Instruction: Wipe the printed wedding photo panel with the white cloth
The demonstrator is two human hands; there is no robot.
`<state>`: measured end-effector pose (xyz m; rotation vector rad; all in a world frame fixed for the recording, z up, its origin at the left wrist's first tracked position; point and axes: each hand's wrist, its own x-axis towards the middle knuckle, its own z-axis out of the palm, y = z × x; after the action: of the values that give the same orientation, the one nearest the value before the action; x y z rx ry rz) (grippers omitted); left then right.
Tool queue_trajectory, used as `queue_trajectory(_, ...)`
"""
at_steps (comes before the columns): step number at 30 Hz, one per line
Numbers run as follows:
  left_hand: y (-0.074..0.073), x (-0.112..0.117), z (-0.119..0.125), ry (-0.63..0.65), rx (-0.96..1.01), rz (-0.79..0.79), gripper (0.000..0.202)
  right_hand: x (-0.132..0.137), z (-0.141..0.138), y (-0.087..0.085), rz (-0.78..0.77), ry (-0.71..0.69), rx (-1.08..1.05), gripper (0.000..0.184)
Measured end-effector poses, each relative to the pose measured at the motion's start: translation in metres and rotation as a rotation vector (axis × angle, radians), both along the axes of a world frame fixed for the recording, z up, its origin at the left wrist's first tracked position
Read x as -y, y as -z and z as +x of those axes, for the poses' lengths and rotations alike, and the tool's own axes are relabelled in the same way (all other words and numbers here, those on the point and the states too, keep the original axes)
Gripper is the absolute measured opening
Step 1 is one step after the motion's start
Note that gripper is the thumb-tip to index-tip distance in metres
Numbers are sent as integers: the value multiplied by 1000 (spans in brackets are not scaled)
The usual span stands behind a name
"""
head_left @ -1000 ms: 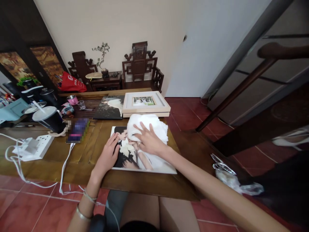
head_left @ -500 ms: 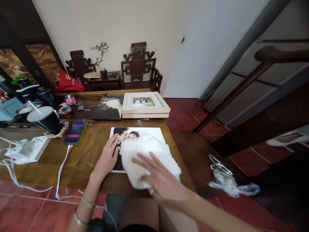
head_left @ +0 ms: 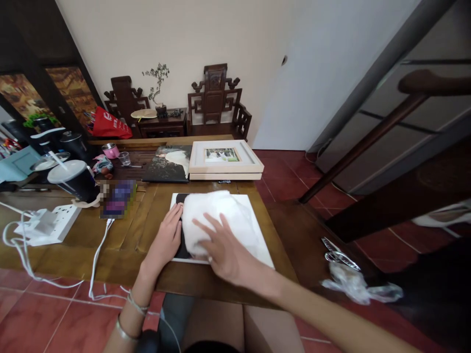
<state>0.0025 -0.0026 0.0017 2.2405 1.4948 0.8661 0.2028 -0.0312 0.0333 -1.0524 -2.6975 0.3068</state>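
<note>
A photo print with a white border [head_left: 262,245] lies flat near the table's front edge. A white fluffy cloth [head_left: 217,206] covers most of its middle. My right hand [head_left: 226,250] rests flat on the cloth with fingers spread, pressing it against the photo. My left hand [head_left: 170,236] lies along the photo's left edge, its fingers stretched out and touching the surface. Most of the pictured people are hidden under the cloth.
Beyond the photo are stacked light wood frames [head_left: 226,169] and a dark photo panel [head_left: 167,164]. To the left lie a phone [head_left: 117,198], a lidded cup [head_left: 73,181] and a power strip [head_left: 61,225] with cables. Scissors [head_left: 340,255] and a plastic bag [head_left: 351,284] lie at the right.
My right hand has pushed the cloth up and away over the photo, covering the faces and baring the lower right corner. My left hand stays on the left edge.
</note>
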Motion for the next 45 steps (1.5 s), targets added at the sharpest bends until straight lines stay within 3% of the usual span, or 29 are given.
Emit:
queue_trajectory(3,-2,1,1,-1,8,-22,46,47,15,0,0,-133,-93,37)
queue_trajectory(6,-3,2,1,-12,14,-34,45,63,34,-2,2,-177,-162,40)
queue_trajectory(9,-1,2,1,-12,1,-22,45,43,54,1,6,-101,-166,40)
queue_trajectory(12,1,1,1,-10,-7,-23,45,7,61,2,31,82,-113,36)
queue_trajectory(15,-3,2,2,-17,31,-14,46,-23,46,-4,18,252,-49,39)
queue_trajectory(18,-10,4,3,-41,138,46,47,-33,12,-13,-29,316,17,40)
queue_trajectory(20,-15,5,2,-79,225,91,47,-28,-11,-13,-44,243,36,39)
queue_trajectory(22,-17,6,0,-115,286,118,49,-16,-25,-8,-44,73,20,34)
queue_trajectory(26,-18,8,-1,-102,290,118,50,18,-14,3,-23,-241,-74,31)
queue_trajectory(29,-17,8,1,-72,209,78,49,38,15,-1,-38,-262,-150,33)
queue_trajectory(32,-15,8,4,-34,107,29,44,42,43,-4,-68,-121,-189,36)
queue_trajectory(35,-12,6,5,-3,67,41,39,27,64,3,-6,49,-221,36)
queue_trajectory(38,-9,4,4,3,52,64,38,-5,67,10,17,204,-238,36)
queue_trajectory(41,-7,3,3,9,41,76,38,-43,43,4,-51,287,-271,38)
queue_trajectory(45,-7,2,3,-1,44,87,36,-81,-19,-14,-105,196,-290,38)
